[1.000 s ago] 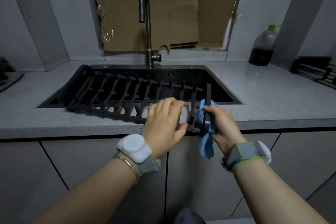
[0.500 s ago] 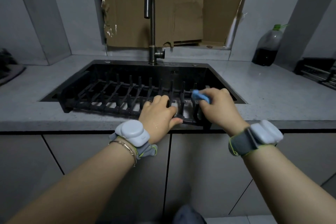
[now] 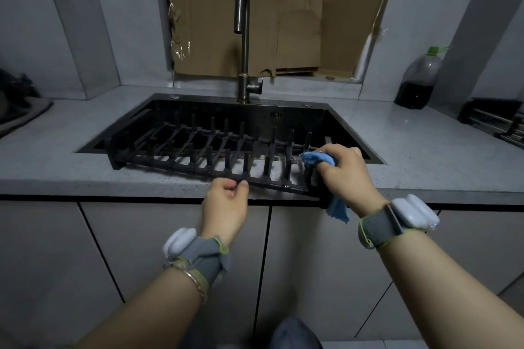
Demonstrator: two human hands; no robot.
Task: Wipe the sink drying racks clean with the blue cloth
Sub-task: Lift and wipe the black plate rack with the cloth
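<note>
A black drying rack (image 3: 198,150) with upright pegs lies flat across the dark sink (image 3: 326,119), its front rail resting on the counter edge. My left hand (image 3: 226,204) pinches the rack's front rail near the middle. At the rack's right end my right hand (image 3: 343,173) grips the blue cloth (image 3: 319,159) wrapped over the end bar. A corner of the cloth hangs below the counter edge.
A tall curved faucet (image 3: 243,37) rises behind the sink. Cardboard (image 3: 255,14) covers the window. A dark bottle with a green cap (image 3: 419,79) stands at the back right, and a metal rack (image 3: 493,119) lies at the far right. The grey countertop (image 3: 85,173) surrounds the sink.
The rack has dropped from tilted up to flat over the sink. My left hand slid back from on top of the bars to pinch the front rail. My right hand stays at the right end.
</note>
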